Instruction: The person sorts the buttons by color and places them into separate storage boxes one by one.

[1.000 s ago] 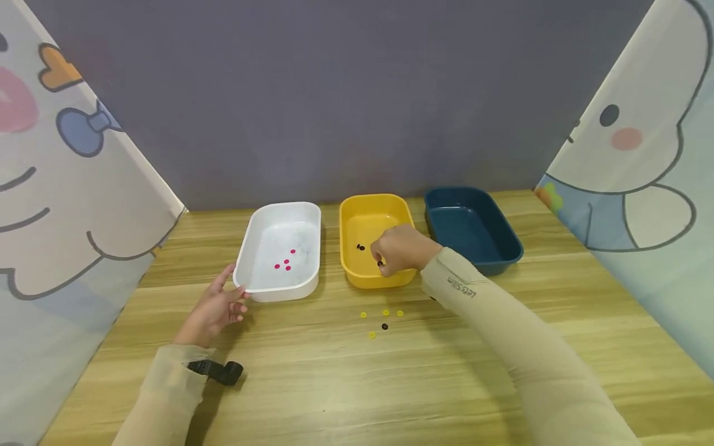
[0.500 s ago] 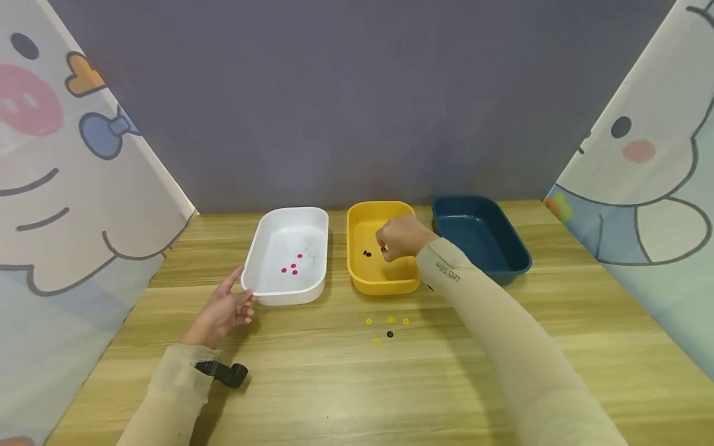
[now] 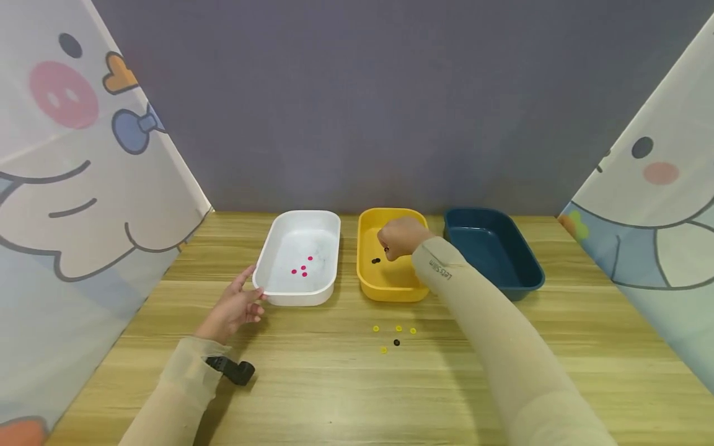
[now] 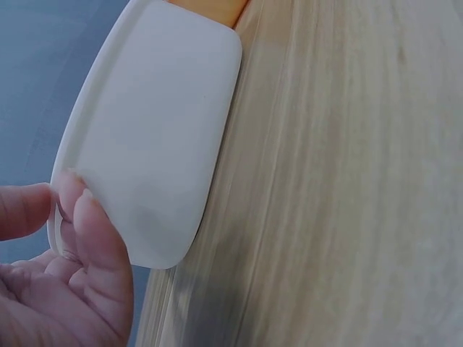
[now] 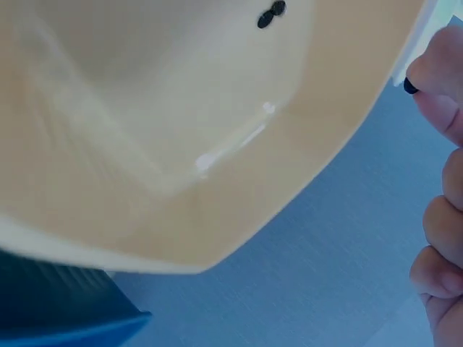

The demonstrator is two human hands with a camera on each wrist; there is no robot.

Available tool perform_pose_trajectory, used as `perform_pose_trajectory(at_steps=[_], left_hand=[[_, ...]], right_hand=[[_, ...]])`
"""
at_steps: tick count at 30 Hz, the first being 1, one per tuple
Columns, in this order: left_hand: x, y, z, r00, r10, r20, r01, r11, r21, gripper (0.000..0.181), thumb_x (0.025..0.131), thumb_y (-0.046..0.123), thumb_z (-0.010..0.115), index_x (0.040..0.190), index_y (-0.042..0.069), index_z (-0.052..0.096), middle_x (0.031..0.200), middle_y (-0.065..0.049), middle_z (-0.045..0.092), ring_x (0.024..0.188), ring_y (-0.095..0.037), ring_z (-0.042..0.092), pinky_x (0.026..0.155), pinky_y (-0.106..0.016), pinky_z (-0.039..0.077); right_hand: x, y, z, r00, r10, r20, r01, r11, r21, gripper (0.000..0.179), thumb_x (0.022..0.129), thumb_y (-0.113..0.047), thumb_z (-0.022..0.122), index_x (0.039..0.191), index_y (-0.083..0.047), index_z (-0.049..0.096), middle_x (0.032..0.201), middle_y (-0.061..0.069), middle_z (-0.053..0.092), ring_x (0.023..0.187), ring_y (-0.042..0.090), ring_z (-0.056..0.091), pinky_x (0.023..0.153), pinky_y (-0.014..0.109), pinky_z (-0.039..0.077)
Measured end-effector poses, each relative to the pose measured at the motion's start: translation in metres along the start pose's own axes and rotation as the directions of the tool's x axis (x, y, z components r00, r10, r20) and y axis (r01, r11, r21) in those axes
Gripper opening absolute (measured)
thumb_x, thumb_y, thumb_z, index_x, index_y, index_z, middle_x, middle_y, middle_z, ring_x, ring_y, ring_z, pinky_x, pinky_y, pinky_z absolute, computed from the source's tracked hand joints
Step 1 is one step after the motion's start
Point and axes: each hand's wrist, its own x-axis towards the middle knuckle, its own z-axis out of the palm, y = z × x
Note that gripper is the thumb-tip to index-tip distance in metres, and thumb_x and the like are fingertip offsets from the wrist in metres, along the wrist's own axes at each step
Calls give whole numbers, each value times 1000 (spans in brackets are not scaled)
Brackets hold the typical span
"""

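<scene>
My left hand [image 3: 237, 310] grips the near left corner of the white tray [image 3: 298, 299], thumb and fingers at its rim in the left wrist view. Several small pink buttons [image 3: 304, 268] lie inside that tray. Over the yellow tray [image 3: 393, 294], my right hand [image 3: 403, 238] pinches a black button [image 5: 410, 86] between thumb and forefinger, its other fingers curled. Two black buttons [image 3: 376, 261] lie side by side on the yellow tray's floor. In front of the trays, several yellow buttons [image 3: 398, 328] and one black button [image 3: 396, 342] are scattered on the wooden table [image 3: 334, 390].
A dark blue tray [image 3: 485, 248] stands right of the yellow one, with the right forearm passing near its front. A grey partition [image 3: 357, 111] rises behind the trays. Printed cartoon panels flank the table. A black strap mount [image 3: 234, 370] sits at the left wrist.
The head view has shifted, so the scene sits lower and further right. My right hand has moved a little farther back over the yellow tray with the black button. The left hand stays at the white tray.
</scene>
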Motion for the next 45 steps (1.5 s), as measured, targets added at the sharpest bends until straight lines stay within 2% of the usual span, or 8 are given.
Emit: perform_pose_trajectory(at_steps=[5,8,22,31,45], left_hand=[[1,-1,0,1000,1,-2,-1,1000,-14,70,102,3,38,155,20,-5,76,2,55,51,-5,54,50,-20,48],[2,-3,0,1000,2,2,-2,1000,-15,70,102,3,38,155,20,-4,76,2,55,52,-5,54,50,-21,48],[2,-2,2,1000,-1,-8,1,1000,-12,69,102,3,38,155,21,-3,78,0,55,53,-6,53,51,-21,48],[1,-2,5,1000,-12,-21,12,1000,-13,69,102,4,38,155,22,-2,78,0,54,52,-6,53,50,-21,48],[0,-4,2,1000,-3,-21,3,1000,-21,68,102,4,37,155,21,-2,78,0,54,52,-5,53,50,-19,48]], right_hand=[[-1,0,-9,999,-12,-31,12,1000,-10,26,79,-8,63,61,-17,47,55,-6,36,52,10,31,51,23,26],[0,1,-8,999,-11,-34,10,1000,-28,27,79,-10,64,60,-18,46,54,-6,34,51,9,30,50,23,25],[2,15,-3,999,47,-1,-47,997,-55,14,80,-13,67,69,-15,59,64,-3,52,59,13,46,57,27,39],[2,19,1,999,47,13,-46,997,-66,13,82,-12,67,71,-15,60,65,-3,54,59,13,47,57,27,40],[3,21,1,997,70,21,-68,995,-71,5,83,-13,69,82,-12,65,73,-2,59,66,15,52,65,31,48]])
